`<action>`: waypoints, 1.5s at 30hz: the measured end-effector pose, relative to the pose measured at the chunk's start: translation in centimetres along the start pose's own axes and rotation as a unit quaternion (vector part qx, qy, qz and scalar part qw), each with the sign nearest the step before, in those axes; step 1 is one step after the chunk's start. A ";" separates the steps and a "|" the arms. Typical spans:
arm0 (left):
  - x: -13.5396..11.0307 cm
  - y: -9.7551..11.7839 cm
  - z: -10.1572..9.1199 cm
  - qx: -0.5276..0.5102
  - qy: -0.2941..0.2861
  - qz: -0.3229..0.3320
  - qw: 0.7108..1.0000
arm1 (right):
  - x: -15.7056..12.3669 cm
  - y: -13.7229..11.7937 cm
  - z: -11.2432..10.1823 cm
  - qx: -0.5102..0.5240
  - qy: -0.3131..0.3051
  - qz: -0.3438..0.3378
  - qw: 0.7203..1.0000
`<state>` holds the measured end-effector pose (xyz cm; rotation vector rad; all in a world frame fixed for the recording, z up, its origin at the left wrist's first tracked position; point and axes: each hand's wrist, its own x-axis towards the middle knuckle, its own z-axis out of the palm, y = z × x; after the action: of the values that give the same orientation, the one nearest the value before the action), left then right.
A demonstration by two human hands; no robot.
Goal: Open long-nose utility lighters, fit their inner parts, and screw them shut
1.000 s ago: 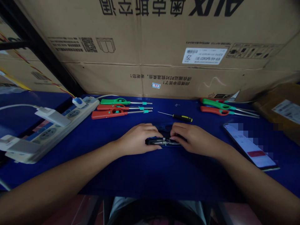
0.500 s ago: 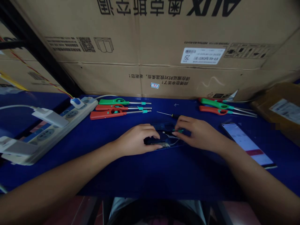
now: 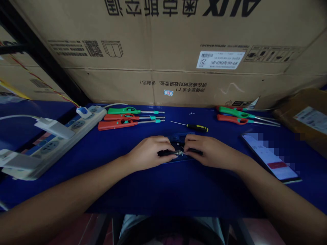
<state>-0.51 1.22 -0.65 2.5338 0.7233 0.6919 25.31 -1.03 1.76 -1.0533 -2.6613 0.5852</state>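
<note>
Both my hands rest on the blue table (image 3: 163,190) at its middle, gripping a dark blue opened lighter body (image 3: 178,149) that lies flat. My left hand (image 3: 148,152) pinches its left end, fingers curled. My right hand (image 3: 206,149) pinches its right part, fingers curled over it. Thin wires and a small metal piece show between the fingertips. A black and yellow screwdriver (image 3: 194,127) lies just behind my hands.
Three long lighters (image 3: 127,117), green and red, lie at the back left; two more lighters (image 3: 240,115) at the back right. A white power strip (image 3: 51,139) with plugs stands at left. A lit phone (image 3: 270,156) lies at right. Cardboard boxes (image 3: 163,51) wall the back.
My right hand, which had lifted back toward the screwdriver half a second ago, has come down again onto the lighter body. My left hand has stayed in place.
</note>
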 end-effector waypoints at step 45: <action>-0.2 1.1 -1.3 0.144 -0.003 0.074 0.987 | -1.8 0.7 -3.6 -0.028 -0.016 0.069 0.997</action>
<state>-0.94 0.58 0.85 2.8753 0.6811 0.6678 28.26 -0.84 4.58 -1.2628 -2.6614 0.5619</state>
